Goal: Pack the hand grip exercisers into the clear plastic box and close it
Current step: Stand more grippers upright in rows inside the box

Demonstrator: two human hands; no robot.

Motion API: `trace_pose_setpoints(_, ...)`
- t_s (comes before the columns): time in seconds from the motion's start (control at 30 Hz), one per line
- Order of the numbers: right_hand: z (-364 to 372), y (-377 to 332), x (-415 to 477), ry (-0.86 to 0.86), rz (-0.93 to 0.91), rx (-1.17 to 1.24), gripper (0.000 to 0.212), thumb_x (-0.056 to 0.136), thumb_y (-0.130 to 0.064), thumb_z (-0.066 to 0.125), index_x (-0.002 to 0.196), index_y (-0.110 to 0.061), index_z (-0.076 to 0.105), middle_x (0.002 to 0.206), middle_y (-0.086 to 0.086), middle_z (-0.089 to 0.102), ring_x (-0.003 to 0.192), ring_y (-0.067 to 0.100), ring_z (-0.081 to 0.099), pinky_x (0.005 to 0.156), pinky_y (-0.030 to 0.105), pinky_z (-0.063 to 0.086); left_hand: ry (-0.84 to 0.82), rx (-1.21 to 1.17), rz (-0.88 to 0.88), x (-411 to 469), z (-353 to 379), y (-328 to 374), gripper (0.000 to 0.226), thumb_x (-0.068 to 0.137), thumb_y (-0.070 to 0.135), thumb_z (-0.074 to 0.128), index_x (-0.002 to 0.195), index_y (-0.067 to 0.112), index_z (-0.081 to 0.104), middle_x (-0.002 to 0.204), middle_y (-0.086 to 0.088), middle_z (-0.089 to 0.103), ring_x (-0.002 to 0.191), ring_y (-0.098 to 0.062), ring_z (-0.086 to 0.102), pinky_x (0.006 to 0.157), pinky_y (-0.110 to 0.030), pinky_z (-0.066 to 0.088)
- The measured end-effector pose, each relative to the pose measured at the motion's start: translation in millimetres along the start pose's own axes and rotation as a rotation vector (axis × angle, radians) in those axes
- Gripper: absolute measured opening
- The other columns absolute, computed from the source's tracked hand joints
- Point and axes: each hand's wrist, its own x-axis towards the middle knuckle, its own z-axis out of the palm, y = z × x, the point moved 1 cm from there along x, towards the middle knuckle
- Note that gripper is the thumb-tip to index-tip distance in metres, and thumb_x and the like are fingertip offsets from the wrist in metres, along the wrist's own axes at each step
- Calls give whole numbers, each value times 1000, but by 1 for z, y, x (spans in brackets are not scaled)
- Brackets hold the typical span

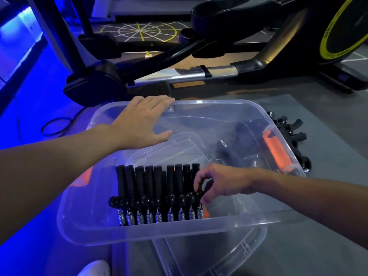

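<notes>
The box (139, 233) sits on the floor (328, 156); a row of grips (155, 188) stands along its 6 o'clock wall, springs nearest the wall, handles pointing to 12; the left hand (139, 120) lies flat on the rim at 11 o'clock, fingers straight, grasping nothing; the right hand (217, 182), in from 3 o'clock, pinches the knob of the end grip (199, 194) at the row's 3 o'clock end; loose grips (294, 132) lie heaped outside the box at 2 o'clock; a lid (219, 255) shows at 5 o'clock, partly under the box.
</notes>
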Motion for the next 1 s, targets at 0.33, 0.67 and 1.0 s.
trace_pose_setpoints(0.33,0,-7,-6,69,67,87,66,72,-3,83,124,-17,42,110,8,53,75,13,59,64,18,51,18,-5,-16,0,1,3,82,82,62,40,149,17,31,151,-2,40,138,-18,35,112,-42,25)
trace_pose_setpoints(0.67,4,-4,-5,41,92,101,114,75,-8,82,152,-37,3,133,7,45,110,21,64,89,29,55,29,14,-16,0,4,2,80,82,61,42,149,17,31,149,-2,41,137,-18,36,111,-41,25)
trace_pose_setpoints(1.0,4,1,-3,34,53,149,100,73,-3,82,144,-40,21,123,8,56,112,15,60,89,27,55,23,51,-20,-2,3,4,82,82,61,40,149,15,31,149,-3,41,136,-19,37,110,-41,24)
